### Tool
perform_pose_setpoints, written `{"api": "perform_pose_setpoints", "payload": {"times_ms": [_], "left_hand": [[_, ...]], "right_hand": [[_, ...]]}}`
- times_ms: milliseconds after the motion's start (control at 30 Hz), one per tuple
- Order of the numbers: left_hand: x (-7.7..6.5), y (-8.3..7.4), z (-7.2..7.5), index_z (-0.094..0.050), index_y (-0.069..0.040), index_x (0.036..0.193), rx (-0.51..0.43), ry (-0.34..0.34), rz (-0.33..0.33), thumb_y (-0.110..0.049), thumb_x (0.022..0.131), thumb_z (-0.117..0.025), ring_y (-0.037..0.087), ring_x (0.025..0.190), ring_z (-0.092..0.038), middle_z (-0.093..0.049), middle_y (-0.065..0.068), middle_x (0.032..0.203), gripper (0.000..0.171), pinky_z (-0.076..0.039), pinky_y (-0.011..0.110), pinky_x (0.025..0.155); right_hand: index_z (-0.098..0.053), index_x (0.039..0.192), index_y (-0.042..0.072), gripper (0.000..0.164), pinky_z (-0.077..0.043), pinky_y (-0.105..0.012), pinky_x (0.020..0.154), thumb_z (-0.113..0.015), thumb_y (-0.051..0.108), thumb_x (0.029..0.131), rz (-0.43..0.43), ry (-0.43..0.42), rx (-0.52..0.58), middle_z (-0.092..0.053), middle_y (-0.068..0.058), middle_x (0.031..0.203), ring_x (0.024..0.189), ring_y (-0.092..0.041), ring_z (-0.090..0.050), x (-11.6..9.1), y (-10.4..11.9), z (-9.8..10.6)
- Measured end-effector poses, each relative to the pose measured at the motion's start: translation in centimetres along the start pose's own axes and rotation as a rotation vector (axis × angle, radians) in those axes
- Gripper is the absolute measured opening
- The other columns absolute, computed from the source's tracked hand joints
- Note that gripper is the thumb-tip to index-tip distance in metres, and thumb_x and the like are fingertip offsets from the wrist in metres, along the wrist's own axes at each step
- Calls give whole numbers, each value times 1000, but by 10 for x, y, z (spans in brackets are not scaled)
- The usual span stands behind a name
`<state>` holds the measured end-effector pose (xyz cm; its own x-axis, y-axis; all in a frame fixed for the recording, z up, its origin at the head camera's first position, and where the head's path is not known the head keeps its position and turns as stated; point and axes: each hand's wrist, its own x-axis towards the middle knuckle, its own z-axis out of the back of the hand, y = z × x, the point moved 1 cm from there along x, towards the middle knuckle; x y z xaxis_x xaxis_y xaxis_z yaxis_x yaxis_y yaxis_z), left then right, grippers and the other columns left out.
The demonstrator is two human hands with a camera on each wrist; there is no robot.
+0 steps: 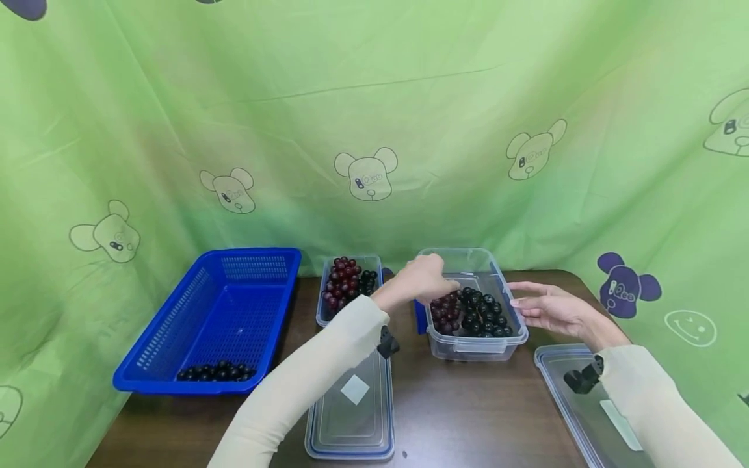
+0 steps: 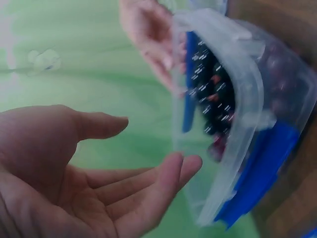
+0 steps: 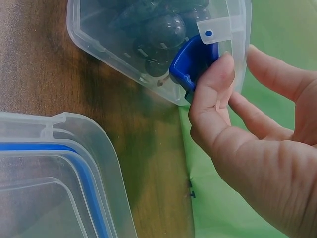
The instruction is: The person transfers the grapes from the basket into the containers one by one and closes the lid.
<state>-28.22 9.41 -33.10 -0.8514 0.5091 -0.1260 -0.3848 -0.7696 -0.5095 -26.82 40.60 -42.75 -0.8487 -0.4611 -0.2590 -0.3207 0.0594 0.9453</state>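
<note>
My left hand (image 1: 422,279) is over the left side of a clear plastic container (image 1: 474,348) holding dark red grapes (image 1: 446,313) and black grapes (image 1: 484,315). In the left wrist view, that hand's thumb and fingers are spread apart with nothing between them. At the container's right side, my right hand (image 1: 550,311) has loosely extended fingers. The right wrist view shows its thumb touching a blue latch (image 3: 190,64), with a fingertip beside the rim. Another blue latch (image 2: 262,173) hangs on the opposite side in the left wrist view.
A blue basket (image 1: 240,338) with several black grapes (image 1: 216,372) stands left. A smaller container (image 1: 320,309) holds red and black grapes. One lid (image 1: 351,422) lies in front of it; another lid (image 1: 585,403) lies under my right forearm. Green cloth (image 1: 374,97) hangs behind the table.
</note>
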Motion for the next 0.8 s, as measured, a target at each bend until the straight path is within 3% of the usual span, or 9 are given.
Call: {"api": "perform_pose_setpoints", "payload": {"times_ms": [133, 233, 300, 333, 433, 467, 533, 667, 800], "left_hand": [[-9, 6, 23, -34, -20, 57, 68, 2, -30, -42, 104, -65, 7, 42, -27, -27, -9, 49, 60, -30, 22, 43], [-20, 18, 35, -34, -19, 57, 103, -8, -64, -41, 104, -65, 6, 45, -22, -24, -9, 52, 61, -26, 21, 45], [-31, 29, 42, -51, -15, 63, 110, -13, -87, -40, 104, -66, 8, 47, -28, -35, -8, 57, 50, -30, 22, 48], [-36, 36, 44, -61, -13, 71, 119, -22, -101, -39, 104, -66, 6, 50, -38, -47, -7, 61, 42, -36, 22, 52], [-51, 56, 53, -76, -8, 113, 105, -32, -140, -36, 104, -66, 10, 74, -68, -76, 1, 94, 31, -56, 26, 71], [-55, 63, 56, -74, -7, 124, 97, -37, -163, -36, 104, -66, 13, 84, -73, -79, 4, 105, 35, -60, 30, 78], [-66, 78, 60, -71, -7, 130, 98, -33, -206, -34, 104, -65, 15, 102, -76, -79, 7, 118, 38, -61, 33, 91], [-93, 109, 67, -70, -8, 131, 96, 19, -252, -33, 106, -64, 14, 102, -76, -80, 4, 114, 36, -61, 34, 93], [-127, 138, 77, -67, -8, 136, 75, 74, -231, -33, 106, -64, 14, 104, -75, -79, 4, 116, 40, -62, 34, 94]], "right_hand": [[-67, 125, 31, 43, -62, -28, 93, -51, -4, 106, 3, 3, 5, -78, -2, 110, 101, -12, -74, -2, -1, 1], [-66, 125, 31, 42, -62, -28, 93, -53, -3, 105, 3, -5, -10, -77, -2, 110, 100, -12, -74, -2, 0, 0], [-66, 125, 31, 41, -62, -28, 93, -54, -3, 105, 2, -11, -21, -77, -1, 109, 99, -11, -73, -2, 0, 0], [-66, 126, 31, 41, -62, -28, 93, -54, -3, 105, 0, -12, -25, -77, -1, 109, 99, -11, -73, -1, 0, 0], [-66, 125, 31, 42, -62, -28, 92, -55, -3, 104, -4, -18, -19, -77, -1, 107, 97, -11, -73, 0, 0, 1], [-66, 125, 31, 42, -62, -28, 92, -54, -4, 104, -3, -19, -15, -77, -2, 107, 97, -11, -73, 0, 1, 1], [-67, 125, 31, 42, -62, -28, 92, -54, -4, 105, -2, -21, -9, -77, -2, 107, 97, -11, -74, -1, 1, 1], [-67, 126, 31, 43, -62, -28, 93, -53, -4, 105, -1, -10, -9, -77, -2, 108, 98, -11, -73, 0, 1, 2], [-66, 127, 31, 43, -62, -28, 94, -53, -4, 105, -2, 4, -11, -77, -2, 109, 99, -12, -73, 0, 2, 1]]}}
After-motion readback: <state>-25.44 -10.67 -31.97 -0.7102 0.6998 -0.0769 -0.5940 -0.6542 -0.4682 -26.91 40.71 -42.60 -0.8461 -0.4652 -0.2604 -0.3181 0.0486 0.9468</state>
